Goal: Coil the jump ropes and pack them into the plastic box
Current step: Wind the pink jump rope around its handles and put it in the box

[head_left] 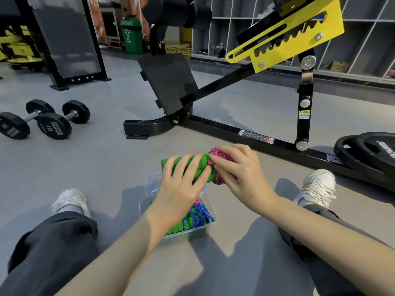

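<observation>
Finishing the wrap above the plastic box [142, 207], I grip the green handles [204, 163] in my left hand [179, 189] and pinch the pink rope [220, 154] with my right hand [241, 174]; next, I judge, lowering it in.

"HAMMER STRENGTH" and "10" on the dumbbell [54, 126] end, "STRENGTH" on the weight plate [382, 147], frame stickers [256, 136] illegible
</observation>
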`<action>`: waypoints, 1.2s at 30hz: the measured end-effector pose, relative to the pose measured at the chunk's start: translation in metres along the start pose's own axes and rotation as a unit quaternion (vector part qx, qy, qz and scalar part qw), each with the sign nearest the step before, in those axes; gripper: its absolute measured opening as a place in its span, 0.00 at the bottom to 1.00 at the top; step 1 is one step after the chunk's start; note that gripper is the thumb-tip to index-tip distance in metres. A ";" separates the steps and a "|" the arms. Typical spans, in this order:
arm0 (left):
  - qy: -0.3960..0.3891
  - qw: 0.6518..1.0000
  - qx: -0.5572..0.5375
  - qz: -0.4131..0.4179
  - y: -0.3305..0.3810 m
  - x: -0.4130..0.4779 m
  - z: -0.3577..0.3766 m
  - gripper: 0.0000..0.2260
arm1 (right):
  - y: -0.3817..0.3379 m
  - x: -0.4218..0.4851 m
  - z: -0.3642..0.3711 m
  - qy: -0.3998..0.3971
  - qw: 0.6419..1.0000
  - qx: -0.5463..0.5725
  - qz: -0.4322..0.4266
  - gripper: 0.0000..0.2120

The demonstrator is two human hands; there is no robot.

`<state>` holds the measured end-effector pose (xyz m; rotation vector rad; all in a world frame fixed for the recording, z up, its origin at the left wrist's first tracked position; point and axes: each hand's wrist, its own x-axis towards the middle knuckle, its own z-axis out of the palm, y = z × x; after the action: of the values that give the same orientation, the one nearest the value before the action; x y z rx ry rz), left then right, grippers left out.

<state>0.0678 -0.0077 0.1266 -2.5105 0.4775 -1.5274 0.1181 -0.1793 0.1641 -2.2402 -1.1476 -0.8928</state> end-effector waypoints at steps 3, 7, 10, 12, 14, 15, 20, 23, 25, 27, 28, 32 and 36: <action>-0.003 1.000 0.003 0.004 0.000 -0.002 0.001 0.16 | 0.002 0.007 -0.006 0.016 0.998 0.056 0.011 0.11; 0.003 1.000 0.004 -0.009 0.000 0.002 -0.001 0.18 | -0.001 0.016 -0.018 0.064 0.976 0.175 0.108 0.09; 0.004 1.000 0.022 -0.014 -0.002 0.002 -0.001 0.20 | -0.002 0.019 -0.023 0.105 0.944 0.238 0.203 0.12; -0.001 0.999 0.029 -0.018 -0.003 0.003 -0.002 0.21 | -0.003 0.021 -0.023 0.125 0.926 0.262 0.242 0.13; -0.003 0.999 0.028 -0.020 -0.002 0.003 -0.003 0.22 | -0.004 0.024 -0.024 0.130 0.914 0.275 0.267 0.12; -0.003 0.999 0.028 -0.020 -0.002 0.004 -0.003 0.22 | -0.004 0.024 -0.024 0.130 0.913 0.276 0.272 0.12; 0.001 1.000 0.026 -0.012 -0.005 0.003 -0.004 0.18 | -0.007 0.019 -0.020 0.117 0.936 0.224 0.247 0.07; 0.001 1.000 0.023 -0.010 -0.005 0.003 -0.005 0.18 | -0.009 0.018 -0.016 0.114 0.939 0.210 0.247 0.05; 0.006 1.000 0.022 -0.009 -0.004 0.003 -0.004 0.17 | -0.011 0.020 -0.017 0.106 0.914 0.245 0.305 0.05; 0.009 1.000 0.017 -0.005 -0.002 0.003 -0.004 0.17 | -0.013 0.022 -0.016 0.095 0.845 0.353 0.389 0.06; 0.009 1.000 0.012 -0.005 -0.001 0.003 -0.003 0.17 | -0.013 0.023 -0.016 0.090 0.804 0.405 0.426 0.08; 0.010 1.000 0.002 -0.004 0.001 0.004 -0.004 0.20 | -0.010 0.027 -0.020 0.074 0.717 0.457 0.521 0.13; 0.011 1.000 0.006 -0.003 0.001 0.006 -0.006 0.22 | -0.013 0.029 -0.027 0.069 0.690 0.476 0.542 0.13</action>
<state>0.0647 -0.0105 0.1345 -2.4902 0.4633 -1.5575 0.1111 -0.1740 0.2049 -1.4298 0.0330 0.0969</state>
